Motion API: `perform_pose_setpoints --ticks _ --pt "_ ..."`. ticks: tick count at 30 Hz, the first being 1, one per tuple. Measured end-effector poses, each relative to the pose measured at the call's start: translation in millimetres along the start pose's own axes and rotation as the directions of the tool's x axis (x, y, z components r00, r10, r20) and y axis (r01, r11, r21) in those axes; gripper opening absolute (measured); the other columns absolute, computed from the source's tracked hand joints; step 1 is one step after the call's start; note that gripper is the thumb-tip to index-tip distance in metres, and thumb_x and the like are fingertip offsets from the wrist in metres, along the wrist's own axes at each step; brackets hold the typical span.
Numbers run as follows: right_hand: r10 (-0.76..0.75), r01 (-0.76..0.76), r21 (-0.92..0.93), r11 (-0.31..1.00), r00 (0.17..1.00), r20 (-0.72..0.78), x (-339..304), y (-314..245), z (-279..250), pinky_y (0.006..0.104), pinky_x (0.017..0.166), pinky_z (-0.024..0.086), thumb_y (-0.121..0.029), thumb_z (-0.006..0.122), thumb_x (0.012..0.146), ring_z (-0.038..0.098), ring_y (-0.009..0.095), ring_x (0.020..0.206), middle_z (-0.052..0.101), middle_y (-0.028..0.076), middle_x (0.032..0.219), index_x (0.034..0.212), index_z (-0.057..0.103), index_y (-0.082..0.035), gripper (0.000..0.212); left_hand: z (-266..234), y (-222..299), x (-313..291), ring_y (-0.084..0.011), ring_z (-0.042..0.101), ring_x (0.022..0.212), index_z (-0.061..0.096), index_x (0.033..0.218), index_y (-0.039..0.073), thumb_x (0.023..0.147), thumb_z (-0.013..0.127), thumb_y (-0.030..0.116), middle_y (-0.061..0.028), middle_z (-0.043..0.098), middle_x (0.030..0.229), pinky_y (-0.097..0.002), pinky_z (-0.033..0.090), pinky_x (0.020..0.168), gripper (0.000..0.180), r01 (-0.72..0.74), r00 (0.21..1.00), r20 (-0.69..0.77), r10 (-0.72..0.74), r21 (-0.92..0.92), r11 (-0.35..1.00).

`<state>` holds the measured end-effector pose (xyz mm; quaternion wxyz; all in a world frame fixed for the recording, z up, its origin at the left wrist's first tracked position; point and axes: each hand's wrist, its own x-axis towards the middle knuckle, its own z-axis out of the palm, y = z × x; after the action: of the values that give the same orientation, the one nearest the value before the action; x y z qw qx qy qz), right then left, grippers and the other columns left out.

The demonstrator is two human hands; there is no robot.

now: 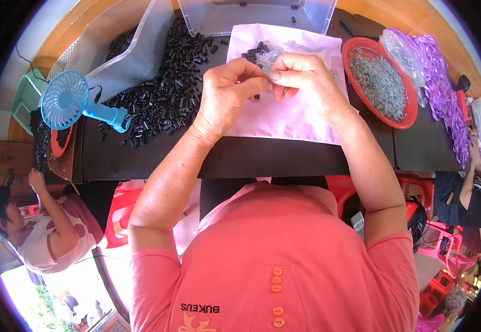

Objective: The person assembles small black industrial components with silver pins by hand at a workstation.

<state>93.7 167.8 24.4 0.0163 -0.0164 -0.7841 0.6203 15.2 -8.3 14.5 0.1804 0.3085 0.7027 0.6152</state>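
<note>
Over a pale pink cloth my two hands meet, fingertips close together. My left hand is closed in a pinch, thumb against forefinger. Facing it, my right hand pinches too, its other fingers curled. Whatever sits between the fingertips is small and mostly hidden by them. Just beyond the hands, a few short black tubular pieces lie on the cloth beside small shiny metal parts. A red oval basket holding many small silvery metal pieces stands right of the cloth.
Black tubular pieces are heaped left of the cloth, near a clear plastic bin and a blue fan. Another clear bin stands at the back. Purple straps lie far right. Co-workers sit at both sides.
</note>
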Motion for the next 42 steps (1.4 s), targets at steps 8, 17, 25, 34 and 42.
perform_pose_setpoints --ticks 8,17,25,34,42 --pt "-0.126 0.125 -0.048 0.991 0.992 -0.027 -1 5 0 0.0233 0.066 0.044 -0.017 0.059 0.091 0.056 0.008 0.071 0.06 0.0 0.074 0.085 0.062 -0.004 0.014 -8 1 6 -0.011 0.056 0.055 0.067 0.086 -0.003 0.085 0.066 0.012 -0.0085 0.064 0.073 -0.0225 0.038 0.043 0.014 0.3 0.953 0.161 -0.256 -0.376 0.877" --pt "-0.138 0.134 -0.069 0.989 0.989 -0.054 0 5 0 0.0232 0.066 0.043 -0.014 0.058 0.092 0.055 0.007 0.071 0.059 -0.001 0.075 0.09 0.062 -0.003 0.011 -6 -2 7 -0.0114 0.056 0.053 0.067 0.087 -0.003 0.084 0.067 0.009 -0.009 0.064 0.071 -0.0223 0.037 0.043 0.013 0.271 0.963 0.116 -0.245 -0.401 0.875" --pt "-0.13 0.122 -0.091 0.988 0.988 -0.078 1 5 6 0.0226 0.065 0.044 -0.013 0.058 0.093 0.056 0.007 0.071 0.06 0.0 0.076 0.091 0.062 -0.003 0.011 -6 -2 7 -0.0097 0.056 0.054 0.068 0.087 -0.003 0.084 0.067 0.01 -0.0075 0.064 0.069 -0.0216 0.038 0.044 0.013 0.212 0.977 0.068 -0.201 -0.343 0.915" --pt "-0.002 0.01 0.066 0.998 0.992 -0.125 1 3 10 0.022 0.059 0.043 -0.016 0.061 0.091 0.058 0.009 0.065 0.061 0.002 0.07 0.091 0.063 -0.002 0.014 -6 -3 7 -0.0087 0.053 0.055 0.068 0.087 -0.002 0.084 0.067 0.01 -0.0055 0.064 0.072 -0.0202 0.036 0.045 0.012 0.118 0.993 0.024 -0.116 -0.223 0.968" --pt "-0.061 0.071 0.046 0.996 0.982 -0.181 4 5 0 0.0212 0.058 0.043 -0.013 0.063 0.089 0.058 0.008 0.065 0.061 0.002 0.07 0.089 0.062 -0.003 0.01 -15 -19 8 -0.012 0.059 0.07 0.066 0.086 -0.001 0.078 0.072 0.009 -0.0044 0.065 0.075 -0.0276 0.048 0.064 0.015 -0.274 0.956 0.247 0.158 0.561 0.781"
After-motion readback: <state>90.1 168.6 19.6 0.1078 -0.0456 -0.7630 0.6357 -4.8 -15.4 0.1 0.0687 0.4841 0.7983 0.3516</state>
